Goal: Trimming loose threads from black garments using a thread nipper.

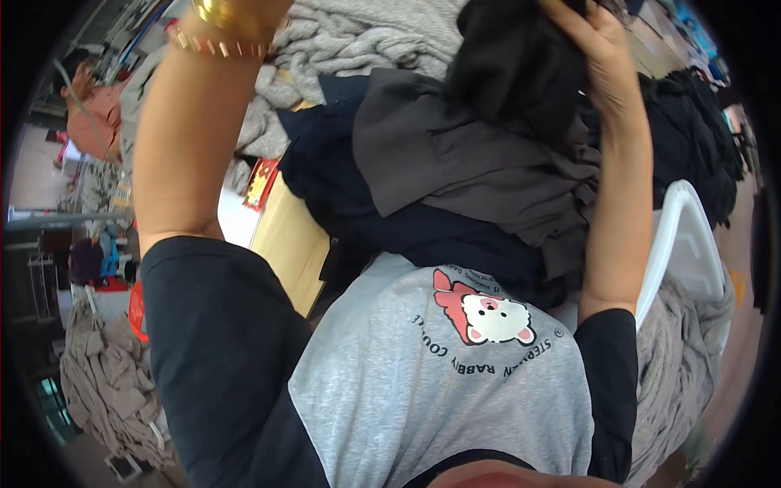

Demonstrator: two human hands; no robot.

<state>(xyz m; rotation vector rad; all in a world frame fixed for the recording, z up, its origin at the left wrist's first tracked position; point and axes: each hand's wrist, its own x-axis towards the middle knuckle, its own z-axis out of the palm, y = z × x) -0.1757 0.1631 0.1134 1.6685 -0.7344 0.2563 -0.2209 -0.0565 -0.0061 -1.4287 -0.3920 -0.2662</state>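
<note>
The fingers (572,23) of the right hand (608,42) grasp one soft, matte black cloth garment (512,77), held up at the top of the view. Of the left arm, one forearm and wrist show, with two gold-coloured bracelets (220,45); the left hand lies past the upper edge, so its fingers' state cannot be told.

Just below the black garment lies one charcoal-grey cloth piece (480,167), spread in folds over dark navy cloth (447,232), whose pieces overlap too much to count. Beyond these sits one heap of light grey marled knit (366,41). Left of the navy cloth shows one strip of pale wood-toned worktop (286,248), with one red and yellow packet (260,183) beside it.

To the right are one heap of black fabric (691,134) and one white plastic tub rim (682,211), with one taupe knit mass (675,374) below. At far left are a second taupe knit pile (102,378) and one co-worker in a pinkish-brown top (96,122).
</note>
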